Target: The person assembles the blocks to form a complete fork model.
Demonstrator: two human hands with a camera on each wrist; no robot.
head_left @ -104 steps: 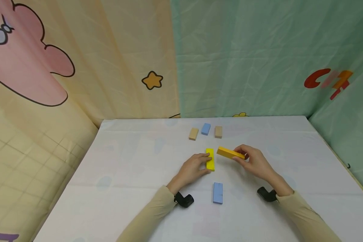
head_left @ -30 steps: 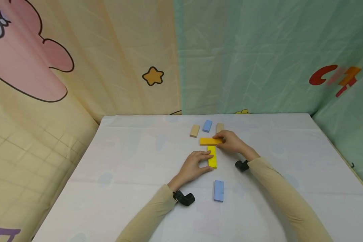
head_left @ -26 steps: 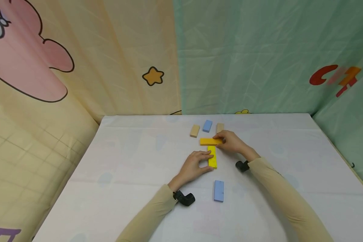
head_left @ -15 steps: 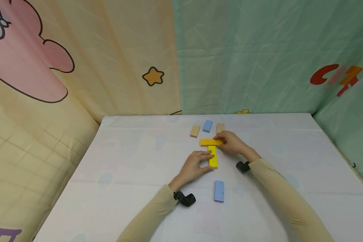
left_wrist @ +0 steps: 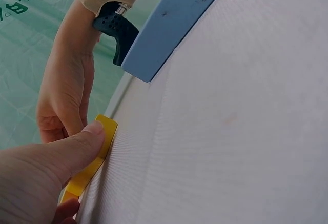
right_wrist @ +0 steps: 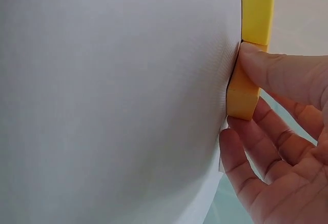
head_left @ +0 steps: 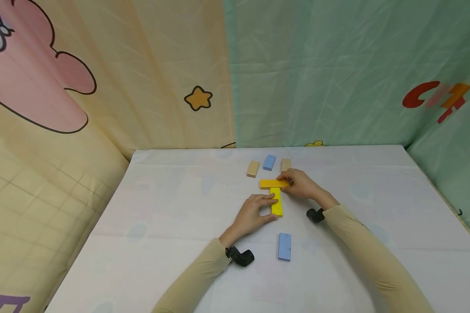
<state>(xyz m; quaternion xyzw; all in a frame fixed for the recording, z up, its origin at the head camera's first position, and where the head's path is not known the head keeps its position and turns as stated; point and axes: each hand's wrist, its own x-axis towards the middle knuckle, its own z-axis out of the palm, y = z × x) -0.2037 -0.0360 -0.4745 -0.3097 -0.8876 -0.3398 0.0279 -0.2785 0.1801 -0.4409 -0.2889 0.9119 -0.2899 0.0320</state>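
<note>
In the head view a yellow block lies lengthwise on the white table. My left hand holds it, thumb at its near end and fingertips over its top. Across its far end lies an orange-yellow block, so the two form a T. My right hand pinches this block's right end. In the right wrist view the right thumb presses the orange-yellow block, which meets the end of the yellow block. The left wrist view shows the left thumb on the yellow block.
A blue block lies nearer the person, below the yellow one. Toward the far edge of the table sit a beige block, a smaller blue block and another beige block, close beyond the right hand. Printed curtains rise behind.
The right hand has brought the orange-yellow block from the raised spot on the right down across the yellow block's far end. Over the last second, the gap between them has narrowed slightly.
</note>
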